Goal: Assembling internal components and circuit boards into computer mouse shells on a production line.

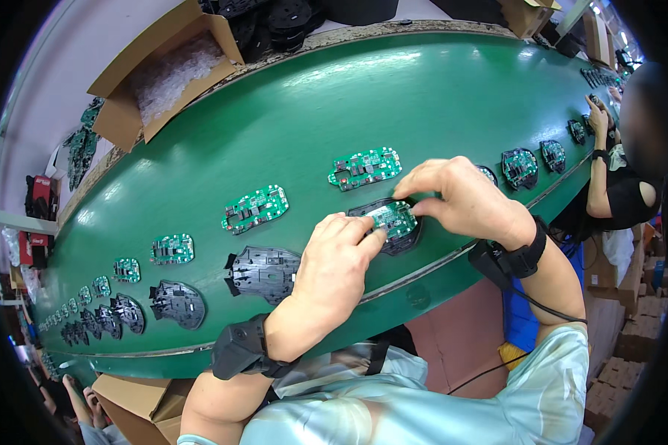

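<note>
A green circuit board (395, 216) lies in a black plastic shell (405, 242) on the green work surface in front of me. From the left, my left hand (332, 259) has its fingers closed together against the board's left end. My right hand (467, 199) pinches the board's right end between thumb and fingers; the exact grip is partly hidden. Just beyond sits another bare green board (365, 169), with a further board (255, 209) to its left. Beside my left hand rests an empty black shell (266, 271), its inner side up.
Boards and black shells (177, 302) run in two rows to the left. Shells with boards in them (519, 167) stand to the right, near a co-worker's hand (600, 119). An open carton (167, 70) with clear plastic pieces stands past the far edge.
</note>
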Tool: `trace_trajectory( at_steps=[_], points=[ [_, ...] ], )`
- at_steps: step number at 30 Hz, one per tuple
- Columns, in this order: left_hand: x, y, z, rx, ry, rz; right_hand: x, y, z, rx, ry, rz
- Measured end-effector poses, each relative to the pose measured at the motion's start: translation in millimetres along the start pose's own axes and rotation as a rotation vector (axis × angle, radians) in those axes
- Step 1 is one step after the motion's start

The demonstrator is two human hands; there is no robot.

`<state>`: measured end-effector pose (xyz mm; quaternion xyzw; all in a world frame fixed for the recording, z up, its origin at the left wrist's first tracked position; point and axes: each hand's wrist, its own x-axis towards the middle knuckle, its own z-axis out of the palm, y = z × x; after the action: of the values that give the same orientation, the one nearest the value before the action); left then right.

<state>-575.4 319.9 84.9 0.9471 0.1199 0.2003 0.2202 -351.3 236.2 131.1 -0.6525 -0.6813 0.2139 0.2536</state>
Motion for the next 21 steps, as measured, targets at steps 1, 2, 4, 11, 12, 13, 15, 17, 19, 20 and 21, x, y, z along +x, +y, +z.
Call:
trace_trajectory(
  at_steps=[1, 2, 4, 11, 12, 13, 15, 17, 19, 20, 21],
  points=[
    [0.2, 0.7, -1.1, -0.002, 0.001, 0.002, -0.7, -1.9, -3.0, -0.058, 0.000, 0.020],
    [0.9, 1.8, -3.2, 0.024, -0.039, 0.015, -0.9, -2.7, -4.6, -0.115, 0.000, 0.041],
    [1.2, 2.8, -6.4, 0.050, -0.078, 0.029, 4.1, -5.5, -3.5, -0.068, -0.062, 0.095],
    [2.0, 7.1, -2.5, 0.075, -0.070, 0.066, 26.1, -5.5, -3.9, -0.093, -0.382, 0.266],
    [1.4, 7.8, -1.3, 0.078, -0.073, 0.079, 26.6, -7.9, -2.3, -0.096, -0.386, 0.260],
    [-0.5, 8.7, 3.7, 0.070, -0.063, 0.093, 23.9, -10.2, 0.5, -0.145, -0.411, 0.271],
    [-1.3, 9.6, 12.3, 0.040, -0.036, 0.091, 25.4, -12.0, 0.3, -0.266, -0.461, 0.250],
    [-1.0, 9.3, 15.6, 0.027, 0.000, 0.084, 31.9, -18.1, -6.2, -0.314, -0.517, 0.227],
    [-0.1, 8.9, 16.4, -0.016, -0.080, 0.041, 38.3, -20.3, -13.5, -0.339, -0.535, 0.226],
    [-0.3, 12.3, 16.2, -0.007, -0.061, 0.031, 42.5, -21.5, -15.6, -0.355, -0.538, 0.208],
    [-1.7, 16.6, 15.8, -0.018, 0.014, 0.047, 46.8, -23.1, -15.9, -0.341, -0.373, 0.228]
  ],
)
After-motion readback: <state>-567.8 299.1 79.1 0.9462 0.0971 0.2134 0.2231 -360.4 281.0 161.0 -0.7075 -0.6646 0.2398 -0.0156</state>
